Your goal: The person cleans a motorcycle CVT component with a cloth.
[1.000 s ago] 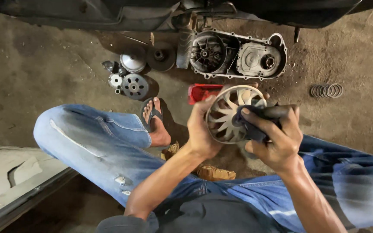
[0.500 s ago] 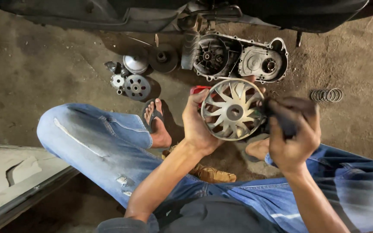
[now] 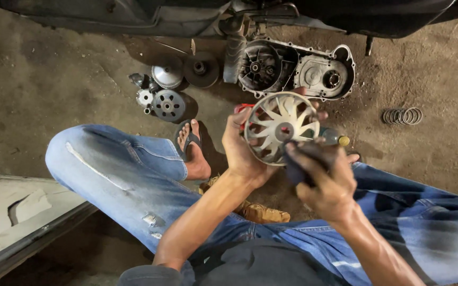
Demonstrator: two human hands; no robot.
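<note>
Grey cast metal filled the centre of the frame: a finned drive pulley face [image 3: 281,128], round with curved fan blades, was held upright just right of middle. The left hand [image 3: 242,151] gripped it by its left rim, fingers curled behind the disc and mostly hidden, only fingertips showing past the upper right edge. The right hand [image 3: 327,177] sat just below and right of the pulley, fingers clenched around a dark rag [image 3: 306,159] pressed against the lower right of the disc; the rag's shape was hard to make out against the hand. A small yellowish-capped object [image 3: 340,141] peeked out behind the right hand, too covered to identify. A red item [image 3: 242,108] showed only as a sliver behind the left fingers.

On the dirt floor [image 3: 54,79] above, an open engine transmission case [image 3: 292,69] lay under a dark vehicle body [image 3: 186,13] that was cut off by the top edge. Left of the case lay a cluster of round clutch and pulley parts [image 3: 168,90]. At the right edge sat a small coil of rings [image 3: 403,115]. Blue jeans [image 3: 117,169] covered both legs, the right one cut off at the frame's edge, and a sandalled foot [image 3: 192,148] rested beside the left hand. A tan object [image 3: 258,212] was half hidden under the forearm.
</note>
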